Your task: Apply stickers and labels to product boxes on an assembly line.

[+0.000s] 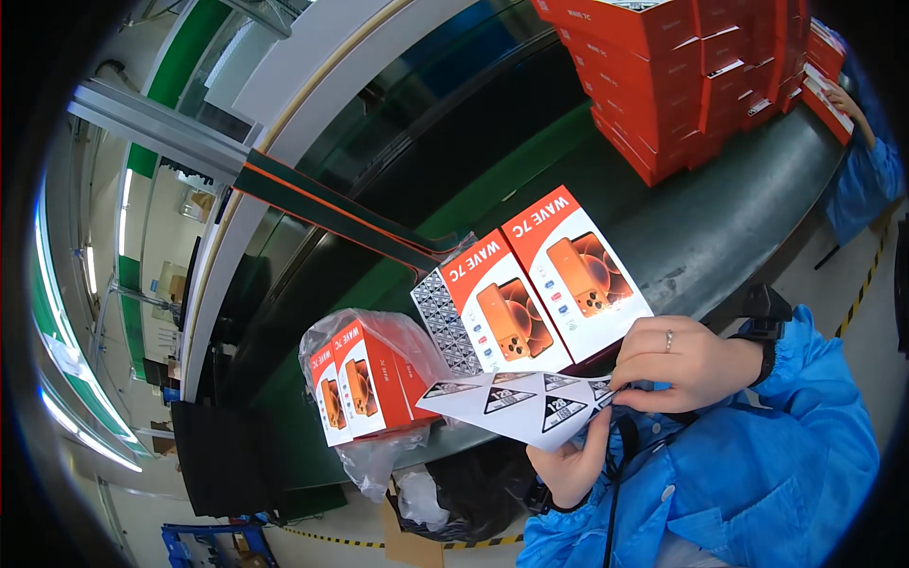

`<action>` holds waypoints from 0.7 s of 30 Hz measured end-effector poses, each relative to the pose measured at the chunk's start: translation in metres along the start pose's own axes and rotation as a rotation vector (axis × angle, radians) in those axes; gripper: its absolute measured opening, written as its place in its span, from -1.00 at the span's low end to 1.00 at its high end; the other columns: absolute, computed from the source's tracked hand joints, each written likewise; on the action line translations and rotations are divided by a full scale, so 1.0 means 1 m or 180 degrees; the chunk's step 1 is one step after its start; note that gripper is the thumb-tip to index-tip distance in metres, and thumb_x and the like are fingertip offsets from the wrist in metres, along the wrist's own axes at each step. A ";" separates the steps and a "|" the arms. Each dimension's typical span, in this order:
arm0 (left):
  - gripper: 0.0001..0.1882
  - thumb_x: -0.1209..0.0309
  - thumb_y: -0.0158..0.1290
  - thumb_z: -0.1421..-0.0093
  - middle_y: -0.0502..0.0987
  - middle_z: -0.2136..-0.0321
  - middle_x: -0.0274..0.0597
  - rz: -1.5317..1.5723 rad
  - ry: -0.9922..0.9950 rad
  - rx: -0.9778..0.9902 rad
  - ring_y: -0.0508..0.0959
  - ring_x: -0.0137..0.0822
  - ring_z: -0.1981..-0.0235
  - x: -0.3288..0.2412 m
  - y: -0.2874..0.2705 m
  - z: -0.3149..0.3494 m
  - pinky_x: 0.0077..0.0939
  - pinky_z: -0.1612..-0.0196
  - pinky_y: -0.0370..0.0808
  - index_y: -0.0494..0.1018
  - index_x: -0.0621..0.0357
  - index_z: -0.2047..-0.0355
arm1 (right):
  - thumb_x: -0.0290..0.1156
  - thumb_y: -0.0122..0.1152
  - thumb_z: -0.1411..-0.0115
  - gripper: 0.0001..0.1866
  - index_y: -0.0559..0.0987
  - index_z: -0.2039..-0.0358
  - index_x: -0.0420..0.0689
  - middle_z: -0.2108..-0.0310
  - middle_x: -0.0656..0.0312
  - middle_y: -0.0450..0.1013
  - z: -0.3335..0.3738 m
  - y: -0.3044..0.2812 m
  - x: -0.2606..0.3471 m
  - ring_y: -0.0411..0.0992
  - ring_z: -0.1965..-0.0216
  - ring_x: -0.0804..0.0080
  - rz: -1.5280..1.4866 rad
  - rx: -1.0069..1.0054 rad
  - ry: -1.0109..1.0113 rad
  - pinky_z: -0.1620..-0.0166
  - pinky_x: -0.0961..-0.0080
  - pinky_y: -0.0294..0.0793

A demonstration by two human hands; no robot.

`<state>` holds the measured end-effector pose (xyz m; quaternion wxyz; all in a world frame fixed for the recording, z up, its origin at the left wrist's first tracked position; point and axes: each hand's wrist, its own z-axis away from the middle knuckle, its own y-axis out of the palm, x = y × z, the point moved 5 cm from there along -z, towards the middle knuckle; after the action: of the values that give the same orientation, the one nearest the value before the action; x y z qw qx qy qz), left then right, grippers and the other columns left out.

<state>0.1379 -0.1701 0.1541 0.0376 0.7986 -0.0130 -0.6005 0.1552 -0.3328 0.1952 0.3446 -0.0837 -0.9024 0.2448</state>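
Apparently label-peeling | right hand (677,367) tightly pinching, left hand (571,467) thumb-clamped, on white paper sheet of black triangular labels (523,417) | red-and-white cardboard boxes (585,270) beyond grip | next needs steady lift

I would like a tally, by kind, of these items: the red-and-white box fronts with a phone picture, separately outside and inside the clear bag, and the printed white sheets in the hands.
Box fronts outside the bag: 2
Box fronts inside the bag: 2
Printed white sheet: 1
Total: 5
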 end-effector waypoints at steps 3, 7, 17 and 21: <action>-0.64 0.74 0.17 0.07 0.53 0.32 -0.01 -0.0272 0.0187 0.0191 0.54 -0.33 0.31 0.005 -0.003 0.001 -0.51 0.18 0.46 0.38 0.45 0.21 | -0.43 0.27 0.04 -0.81 0.48 0.41 -0.17 0.44 0.21 0.42 -0.006 0.000 0.002 0.42 0.39 0.29 0.0083 0.0151 0.0037 0.33 0.44 0.43; -0.64 0.74 0.16 0.05 0.53 0.34 -0.04 -0.0635 0.0432 0.0135 0.53 -0.34 0.33 0.006 -0.003 0.000 -0.52 0.19 0.44 0.38 0.45 0.20 | -0.44 0.25 0.03 -0.83 0.46 0.42 -0.17 0.44 0.20 0.42 -0.008 0.007 -0.001 0.43 0.39 0.28 0.0150 0.0235 0.0101 0.33 0.44 0.44; -0.76 0.52 0.01 -0.11 0.52 0.48 0.10 -0.2264 0.0702 -0.0881 0.58 -0.04 0.51 -0.012 -0.014 -0.001 -0.36 0.47 0.47 0.39 0.46 0.24 | -0.43 0.20 0.00 -0.88 0.46 0.49 -0.16 0.52 0.22 0.39 -0.029 0.015 -0.012 0.44 0.49 0.30 -0.0080 0.0665 0.0381 0.43 0.48 0.43; -0.64 0.51 -0.04 -0.15 0.51 0.35 0.16 -0.1059 0.0612 -0.1193 0.57 -0.21 0.38 -0.002 -0.041 -0.004 -0.48 0.35 0.47 0.26 0.60 0.12 | -0.42 0.23 -0.03 -0.86 0.55 0.48 -0.23 0.56 0.20 0.47 -0.055 0.007 -0.048 0.46 0.56 0.51 -0.0506 0.1546 0.1529 0.44 0.64 0.43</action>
<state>0.1398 -0.1285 0.1538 0.0866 0.8222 0.2334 -0.5118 0.2274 -0.3211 0.1994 0.5750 0.0161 -0.7146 0.3981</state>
